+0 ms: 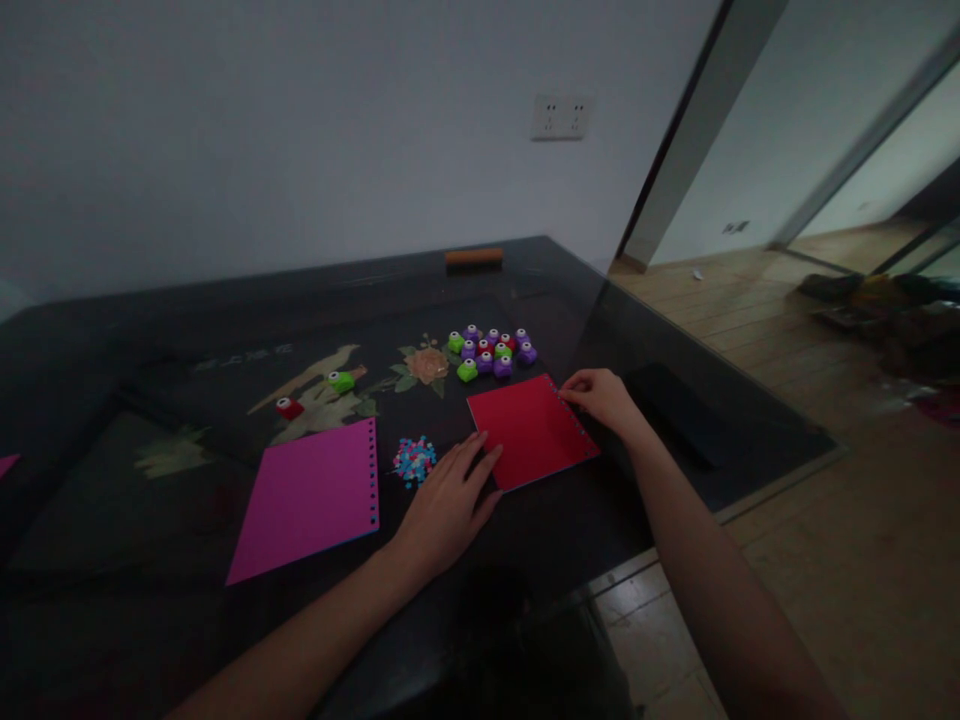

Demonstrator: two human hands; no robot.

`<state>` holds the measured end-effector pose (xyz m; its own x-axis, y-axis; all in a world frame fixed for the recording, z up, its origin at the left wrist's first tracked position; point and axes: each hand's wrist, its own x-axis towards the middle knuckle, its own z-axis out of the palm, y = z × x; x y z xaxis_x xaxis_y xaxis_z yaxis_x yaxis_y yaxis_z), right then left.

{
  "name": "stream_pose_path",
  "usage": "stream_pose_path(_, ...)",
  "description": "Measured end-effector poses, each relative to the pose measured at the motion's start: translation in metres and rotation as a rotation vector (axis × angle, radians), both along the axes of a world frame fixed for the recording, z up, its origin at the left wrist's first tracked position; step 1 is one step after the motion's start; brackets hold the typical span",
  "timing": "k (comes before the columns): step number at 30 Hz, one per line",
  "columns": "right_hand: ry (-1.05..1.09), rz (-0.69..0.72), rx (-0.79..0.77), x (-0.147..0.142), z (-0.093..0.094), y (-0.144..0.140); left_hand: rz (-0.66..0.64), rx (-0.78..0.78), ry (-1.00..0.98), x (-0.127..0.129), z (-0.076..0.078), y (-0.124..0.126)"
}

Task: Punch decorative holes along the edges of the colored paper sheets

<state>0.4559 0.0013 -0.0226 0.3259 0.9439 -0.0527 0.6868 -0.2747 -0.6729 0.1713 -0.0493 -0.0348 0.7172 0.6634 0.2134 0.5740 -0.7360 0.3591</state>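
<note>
A stack of red paper [531, 430] lies on the dark table, with a row of small punched holes along its right edge. My left hand [450, 500] rests palm down, fingers spread, its fingertips on the paper's left edge. At the upper right edge, near the holes, my right hand [598, 396] has thumb and forefinger pinched together on the paper's margin. Left of my left hand is a little heap of blue, pink and white paper confetti [415, 460]. Farther left lies magenta paper [311, 498], holes also running down its right side.
Several purple, green and red craft punches [485, 363] cluster behind the red paper. A green punch [341, 382] and a red punch [288, 408] sit apart, behind the magenta paper. An orange-brown cylinder [474, 258] lies by the wall. The table's edge [780, 483] runs along the right.
</note>
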Motion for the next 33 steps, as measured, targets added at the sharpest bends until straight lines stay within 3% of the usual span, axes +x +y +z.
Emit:
stream_pose_path(9, -0.127, 0.027, -0.007, -0.001, 0.0004, 0.0003, -0.018, 0.038, 0.021, -0.0007, -0.0002, 0.0009)
stream_pose_path(33, -0.172, 0.029, -0.002, -0.0003, -0.0007, 0.0008, 0.0, 0.048, 0.017, -0.0004, 0.0003, -0.0014)
